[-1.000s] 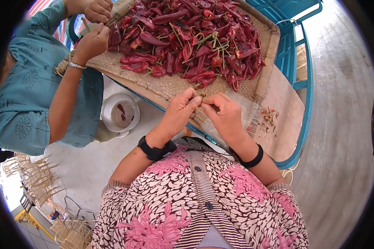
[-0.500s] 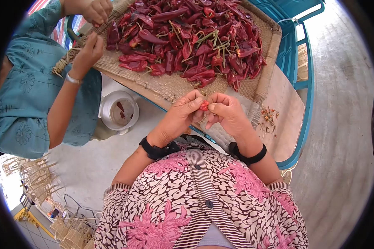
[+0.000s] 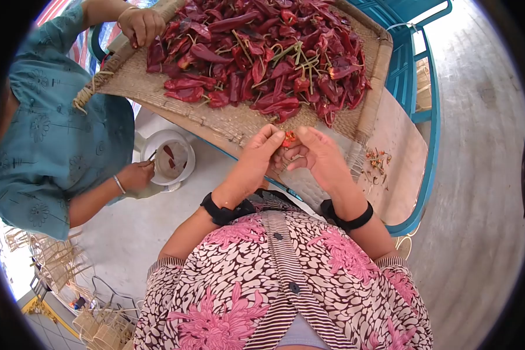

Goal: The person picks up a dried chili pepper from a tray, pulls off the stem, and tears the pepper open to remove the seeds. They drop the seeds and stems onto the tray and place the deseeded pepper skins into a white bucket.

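Note:
Above the near edge of the woven mat, my left hand (image 3: 255, 157) pinches a small torn red chili pepper (image 3: 289, 139) between thumb and fingers. Its orange inside shows. My right hand (image 3: 322, 156) meets it from the other side, thumb and fingertips closed at the pepper, the lower fingers loosely curled. Just beyond my hands a big heap of dark red chili peppers (image 3: 256, 58) with some greenish stems covers the woven mat (image 3: 216, 119). Part of the pepper is hidden by my fingers.
At left a co-worker in a teal shirt (image 3: 58, 134) has one hand (image 3: 141, 26) at the mat's corner, the other (image 3: 139, 175) at a white bucket (image 3: 153, 146) containing red pieces. Stem scraps (image 3: 377, 163) lie on a board inside the blue metal frame (image 3: 430, 169). Baskets (image 3: 102, 326) stand lower left.
The co-worker's nearer hand has dropped from the mat edge to the bucket. My hands stay in place; the pepper has turned, showing more orange, and my right thumb has lifted slightly.

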{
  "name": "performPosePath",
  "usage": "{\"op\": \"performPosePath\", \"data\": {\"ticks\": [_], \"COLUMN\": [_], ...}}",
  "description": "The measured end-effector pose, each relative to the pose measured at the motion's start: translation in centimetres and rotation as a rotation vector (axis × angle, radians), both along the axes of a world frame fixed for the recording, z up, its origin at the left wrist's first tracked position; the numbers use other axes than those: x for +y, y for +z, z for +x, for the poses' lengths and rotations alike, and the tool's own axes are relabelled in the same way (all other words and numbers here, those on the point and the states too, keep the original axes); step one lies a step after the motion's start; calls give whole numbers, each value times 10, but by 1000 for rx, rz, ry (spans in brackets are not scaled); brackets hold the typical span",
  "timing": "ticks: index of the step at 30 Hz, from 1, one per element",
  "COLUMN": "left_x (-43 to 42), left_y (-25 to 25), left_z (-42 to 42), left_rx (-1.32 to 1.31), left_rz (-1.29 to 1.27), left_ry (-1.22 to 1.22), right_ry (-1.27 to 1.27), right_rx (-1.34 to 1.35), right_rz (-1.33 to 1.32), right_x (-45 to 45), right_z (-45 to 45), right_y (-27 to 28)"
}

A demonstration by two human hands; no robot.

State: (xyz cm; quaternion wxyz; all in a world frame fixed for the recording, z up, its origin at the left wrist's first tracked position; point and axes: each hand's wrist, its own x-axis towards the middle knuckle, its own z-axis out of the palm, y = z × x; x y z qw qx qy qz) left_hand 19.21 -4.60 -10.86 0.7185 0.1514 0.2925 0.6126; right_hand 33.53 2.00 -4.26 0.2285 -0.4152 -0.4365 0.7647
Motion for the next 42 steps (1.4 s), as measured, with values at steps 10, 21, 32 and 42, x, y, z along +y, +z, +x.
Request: {"op": "performPosePath", "data": {"ticks": [10, 21, 32, 42], "left_x": [-5, 23, 35, 14], "left_y": [9, 5, 23, 51], "left_z": [-7, -28, -11, -4], "left_rx": [1746, 1747, 1644, 1456], "left_rz": [175, 259, 349, 416], "left_ry": [527, 452, 441, 391], "right_ry": [8, -210, 58, 201], "right_rx": [-619, -1262, -754, -585], "right_rz": [993, 1191, 1030, 1392], "right_x": [-13, 31, 10, 14], "right_z": [16, 128, 64, 0], "right_y": [14, 25, 42, 8]}}
